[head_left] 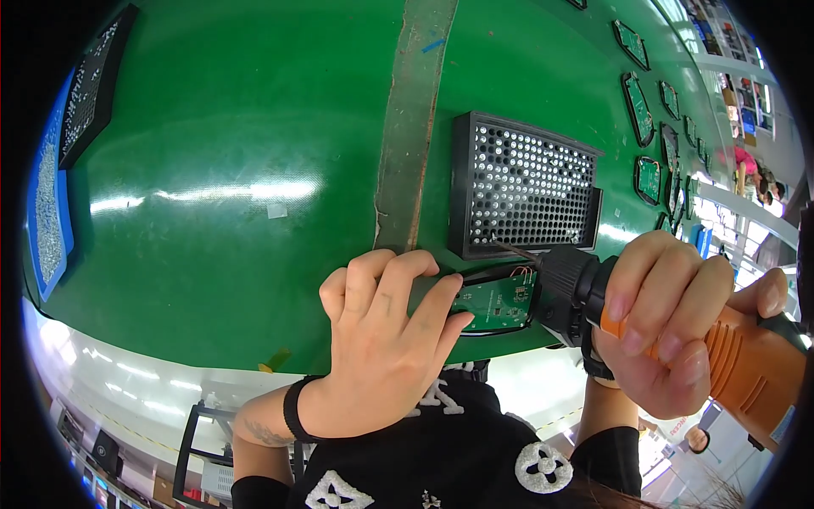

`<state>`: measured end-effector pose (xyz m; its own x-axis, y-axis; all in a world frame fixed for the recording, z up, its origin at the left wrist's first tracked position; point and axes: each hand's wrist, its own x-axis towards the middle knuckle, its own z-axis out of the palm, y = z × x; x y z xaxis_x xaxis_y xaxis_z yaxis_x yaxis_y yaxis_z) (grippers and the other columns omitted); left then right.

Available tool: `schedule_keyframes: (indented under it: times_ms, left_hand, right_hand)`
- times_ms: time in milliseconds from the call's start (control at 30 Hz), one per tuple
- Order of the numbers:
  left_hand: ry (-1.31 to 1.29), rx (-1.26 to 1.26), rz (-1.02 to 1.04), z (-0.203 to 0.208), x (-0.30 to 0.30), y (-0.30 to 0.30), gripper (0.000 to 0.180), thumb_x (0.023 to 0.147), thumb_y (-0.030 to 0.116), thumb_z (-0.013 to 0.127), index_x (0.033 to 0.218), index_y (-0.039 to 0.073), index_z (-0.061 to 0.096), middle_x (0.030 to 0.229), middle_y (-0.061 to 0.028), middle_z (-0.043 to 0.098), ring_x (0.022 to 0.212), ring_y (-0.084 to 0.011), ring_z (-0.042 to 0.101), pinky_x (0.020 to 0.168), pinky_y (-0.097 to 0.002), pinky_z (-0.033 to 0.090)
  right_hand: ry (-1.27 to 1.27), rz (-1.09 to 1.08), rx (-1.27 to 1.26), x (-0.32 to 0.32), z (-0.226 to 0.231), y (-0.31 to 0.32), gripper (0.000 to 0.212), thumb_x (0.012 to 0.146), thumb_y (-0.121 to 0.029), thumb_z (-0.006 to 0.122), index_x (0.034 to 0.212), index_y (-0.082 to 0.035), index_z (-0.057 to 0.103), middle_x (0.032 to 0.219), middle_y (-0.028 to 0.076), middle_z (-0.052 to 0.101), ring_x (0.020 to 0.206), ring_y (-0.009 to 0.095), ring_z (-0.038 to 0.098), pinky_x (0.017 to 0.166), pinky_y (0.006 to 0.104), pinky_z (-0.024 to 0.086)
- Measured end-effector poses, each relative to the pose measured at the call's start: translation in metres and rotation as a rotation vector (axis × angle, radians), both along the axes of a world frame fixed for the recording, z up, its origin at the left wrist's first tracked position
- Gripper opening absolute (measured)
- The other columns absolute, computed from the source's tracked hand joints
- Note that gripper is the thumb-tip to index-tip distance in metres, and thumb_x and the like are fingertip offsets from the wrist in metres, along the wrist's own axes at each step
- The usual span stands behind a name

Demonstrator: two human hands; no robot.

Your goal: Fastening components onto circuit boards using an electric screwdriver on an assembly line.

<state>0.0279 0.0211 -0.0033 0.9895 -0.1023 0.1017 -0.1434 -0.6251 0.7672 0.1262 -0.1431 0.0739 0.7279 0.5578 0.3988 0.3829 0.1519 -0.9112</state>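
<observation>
My right hand (pixel 657 318) is wrapped round an orange and black electric screwdriver (pixel 742 365). Its thin bit points left, and the tip is over the near edge of a black screw tray (pixel 530 182) holding rows of silver screws, many holes being bare. Close to me lies a green circuit board in a black frame (pixel 496 303) at the table's near edge. My left hand (pixel 386 327) rests at the board's left end, fingers spread and curved, with the thumb and index fingertips touching the frame. Part of the board's left end is hidden beneath those fingers.
Several framed circuit boards (pixel 648 180) lie along the right side of the green table (pixel 237 102). A worn strip (pixel 407 127) crosses the middle. At far left sit another black screw tray (pixel 93 85) and a blue bin of small metal parts (pixel 49 204).
</observation>
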Motion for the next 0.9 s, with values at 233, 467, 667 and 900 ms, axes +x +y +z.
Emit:
schedule_keyframes:
  times_ms: [233,467,667,900]
  left_hand:
    - [0.027,-0.024,0.008,0.002,0.002,0.002,0.036,0.06,0.016,0.077,0.093,0.007,0.063,0.099,-0.0054,0.052,0.092,-0.0251,0.046,0.08,-0.0383,0.029]
    - [0.039,-0.078,0.028,0.001,0.001,0.0,0.041,0.056,0.011,0.078,0.093,0.008,0.062,0.101,-0.0054,0.051,0.092,-0.0254,0.046,0.078,-0.0377,0.029]
    - [0.064,-0.075,0.016,0.003,0.004,0.002,0.042,0.055,0.01,0.078,0.093,0.008,0.062,0.099,-0.0052,0.05,0.091,-0.025,0.046,0.077,-0.0371,0.029]
    - [0.072,-0.092,0.019,0.005,0.007,0.004,0.041,0.055,0.009,0.078,0.093,0.008,0.062,0.097,-0.0049,0.05,0.089,-0.0238,0.046,0.076,-0.0369,0.029]
  right_hand:
    - [-0.03,-0.009,0.046,-0.001,-0.002,0.003,0.044,0.083,-0.008,0.055,0.122,-0.009,0.033,0.069,-0.001,0.048,0.055,0.008,0.05,0.052,0.0236,0.044]
    - [-0.052,-0.052,0.307,-0.036,0.0,0.006,0.054,0.072,-0.004,0.066,0.116,-0.006,0.035,0.061,-0.001,0.052,0.044,0.006,0.05,0.043,0.0183,0.049]
    - [-0.074,-0.11,0.31,-0.042,-0.014,0.015,0.052,0.073,-0.004,0.066,0.114,-0.005,0.034,0.061,0.0,0.053,0.042,0.006,0.049,0.04,0.0192,0.048]
    - [-0.044,-0.108,0.252,-0.035,-0.012,0.016,0.052,0.075,-0.005,0.063,0.117,-0.005,0.032,0.062,0.0,0.052,0.043,0.007,0.05,0.041,0.0199,0.048]
